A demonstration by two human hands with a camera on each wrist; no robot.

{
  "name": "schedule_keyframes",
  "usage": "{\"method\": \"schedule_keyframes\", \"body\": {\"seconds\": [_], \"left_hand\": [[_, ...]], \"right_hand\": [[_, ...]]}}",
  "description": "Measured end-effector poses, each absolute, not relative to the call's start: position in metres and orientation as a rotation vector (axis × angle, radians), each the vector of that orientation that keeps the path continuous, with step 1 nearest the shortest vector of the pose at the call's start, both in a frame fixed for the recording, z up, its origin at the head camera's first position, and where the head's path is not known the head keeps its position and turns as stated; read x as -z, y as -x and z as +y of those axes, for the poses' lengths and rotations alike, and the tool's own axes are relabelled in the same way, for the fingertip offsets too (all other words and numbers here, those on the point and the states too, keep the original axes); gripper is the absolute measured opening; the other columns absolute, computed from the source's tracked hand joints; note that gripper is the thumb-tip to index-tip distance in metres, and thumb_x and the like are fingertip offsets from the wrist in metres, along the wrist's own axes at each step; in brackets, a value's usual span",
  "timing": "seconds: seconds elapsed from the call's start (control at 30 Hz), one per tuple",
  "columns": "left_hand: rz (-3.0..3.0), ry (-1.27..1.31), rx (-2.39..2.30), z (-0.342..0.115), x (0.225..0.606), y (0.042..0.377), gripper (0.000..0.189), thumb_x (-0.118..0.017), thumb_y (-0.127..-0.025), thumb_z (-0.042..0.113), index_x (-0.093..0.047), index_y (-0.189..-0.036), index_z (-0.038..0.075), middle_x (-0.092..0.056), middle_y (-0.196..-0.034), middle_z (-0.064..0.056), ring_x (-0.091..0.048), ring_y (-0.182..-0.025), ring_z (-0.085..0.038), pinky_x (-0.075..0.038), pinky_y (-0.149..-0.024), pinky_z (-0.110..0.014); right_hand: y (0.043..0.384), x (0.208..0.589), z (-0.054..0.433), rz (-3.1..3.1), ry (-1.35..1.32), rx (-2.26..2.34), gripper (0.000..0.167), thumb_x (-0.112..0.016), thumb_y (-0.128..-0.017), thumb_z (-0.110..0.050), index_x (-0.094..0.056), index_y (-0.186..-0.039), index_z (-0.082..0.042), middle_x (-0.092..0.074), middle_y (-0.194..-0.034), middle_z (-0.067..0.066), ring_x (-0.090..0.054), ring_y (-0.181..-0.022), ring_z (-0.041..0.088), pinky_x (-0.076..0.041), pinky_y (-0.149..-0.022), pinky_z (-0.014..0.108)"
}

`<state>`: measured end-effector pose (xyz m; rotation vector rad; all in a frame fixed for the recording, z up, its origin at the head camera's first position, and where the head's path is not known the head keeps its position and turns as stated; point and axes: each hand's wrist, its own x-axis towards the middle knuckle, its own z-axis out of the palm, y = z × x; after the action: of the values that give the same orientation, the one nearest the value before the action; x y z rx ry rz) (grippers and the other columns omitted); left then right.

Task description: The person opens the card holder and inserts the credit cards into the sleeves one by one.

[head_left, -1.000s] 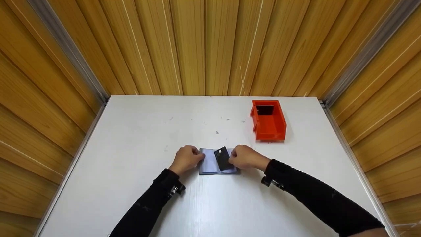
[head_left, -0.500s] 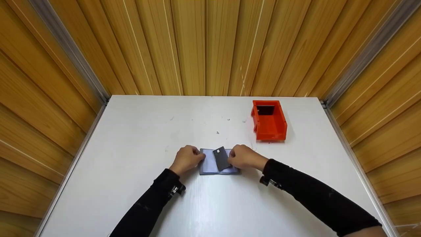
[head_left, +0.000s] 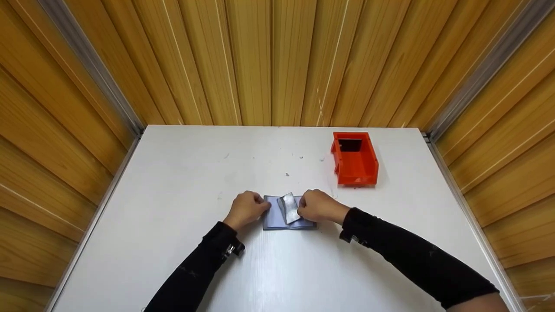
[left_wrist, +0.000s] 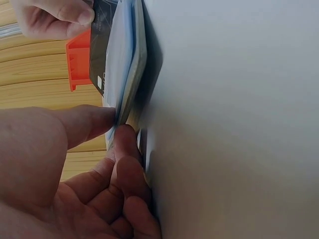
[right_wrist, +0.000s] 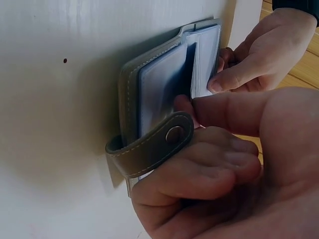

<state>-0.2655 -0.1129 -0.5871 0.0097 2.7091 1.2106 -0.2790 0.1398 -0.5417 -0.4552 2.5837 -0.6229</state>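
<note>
An open card holder point(head_left: 274, 216) with clear plastic sleeves and a grey cover lies on the white table. My left hand point(head_left: 247, 207) pinches its left edge, thumb point(left_wrist: 89, 122) on top and fingers beneath. Over the sleeves, my right hand point(head_left: 320, 206) pinches a dark chip card point(head_left: 291, 209) by its right side. The card is slanted and shines silver in the head view; the left wrist view shows its black face point(left_wrist: 101, 47) and chip. A strap with a snap button point(right_wrist: 154, 149) sticks up by my right fingers. Whether the card touches a sleeve I cannot tell.
A red plastic bin point(head_left: 356, 167) stands at the back right of the white table point(head_left: 195, 173). Wood-patterned walls point(head_left: 269, 60) enclose the table at the back and both sides.
My right hand has shifted slightly left with the card. The card has tilted, and its face has turned from black to a silvery glare. The left hand stays in place.
</note>
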Motion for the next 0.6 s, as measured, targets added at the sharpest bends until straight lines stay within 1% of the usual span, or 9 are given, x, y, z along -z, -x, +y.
{"method": "schedule_keyframes", "body": {"seconds": [0.13, 0.23, 0.37, 0.47, 0.57, 0.6], "left_hand": [[2.711, -0.003, -1.211, -0.112, 0.589, 0.267, 0.021, -0.078, -0.096, 0.027, -0.076, -0.082, 0.011, -0.069, -0.075, 0.001, -0.062, -0.063, -0.014, -0.047, -0.057, -0.025], [2.712, 0.006, -1.206, -0.112, 0.589, 0.266, 0.021, -0.079, -0.096, 0.027, -0.076, -0.083, 0.011, -0.069, -0.076, 0.001, -0.061, -0.063, -0.013, -0.047, -0.056, -0.024], [2.7, 0.007, -1.215, -0.113, 0.589, 0.266, 0.021, -0.078, -0.095, 0.027, -0.075, -0.081, 0.011, -0.068, -0.073, 0.001, -0.061, -0.063, -0.014, -0.047, -0.055, -0.025], [2.711, -0.037, -1.239, -0.115, 0.594, 0.267, 0.023, -0.079, -0.093, 0.027, -0.074, -0.078, 0.011, -0.068, -0.071, 0.001, -0.062, -0.063, -0.016, -0.047, -0.055, -0.027], [2.767, -0.128, -1.243, -0.12, 0.614, 0.275, 0.025, -0.077, -0.093, 0.031, -0.072, -0.075, 0.014, -0.067, -0.069, 0.002, -0.06, -0.063, -0.017, -0.046, -0.055, -0.03], [2.772, -0.129, -1.246, -0.12, 0.615, 0.276, 0.025, -0.077, -0.093, 0.032, -0.072, -0.075, 0.015, -0.067, -0.068, 0.003, -0.061, -0.063, -0.017, -0.046, -0.054, -0.03]], "right_hand": [[0.28, 0.542, 0.137, 2.572, 0.428, 0.602, 0.031, -0.07, -0.097, -0.016, -0.07, -0.066, -0.015, -0.051, -0.059, -0.006, -0.05, -0.063, 0.015, -0.039, -0.058, 0.028], [0.28, 0.541, 0.134, 2.567, 0.428, 0.584, 0.034, -0.071, -0.098, -0.017, -0.067, -0.064, -0.015, -0.045, -0.057, -0.006, -0.048, -0.061, 0.015, -0.036, -0.057, 0.028], [0.279, 0.542, 0.13, 2.566, 0.466, 0.571, 0.035, -0.071, -0.097, -0.018, -0.065, -0.062, -0.017, -0.044, -0.057, -0.007, -0.047, -0.061, 0.014, -0.036, -0.057, 0.028], [0.278, 0.543, 0.129, 2.584, 0.5, 0.556, 0.032, -0.071, -0.096, -0.018, -0.068, -0.064, -0.016, -0.047, -0.057, -0.007, -0.048, -0.064, 0.014, -0.037, -0.059, 0.028], [0.277, 0.544, 0.128, 2.605, 0.507, 0.551, 0.028, -0.072, -0.094, -0.017, -0.072, -0.067, -0.014, -0.05, -0.059, -0.007, -0.049, -0.066, 0.015, -0.038, -0.06, 0.029], [0.277, 0.544, 0.127, 2.606, 0.504, 0.555, 0.027, -0.072, -0.095, -0.018, -0.073, -0.068, -0.014, -0.05, -0.059, -0.006, -0.05, -0.066, 0.016, -0.038, -0.06, 0.029]]}}
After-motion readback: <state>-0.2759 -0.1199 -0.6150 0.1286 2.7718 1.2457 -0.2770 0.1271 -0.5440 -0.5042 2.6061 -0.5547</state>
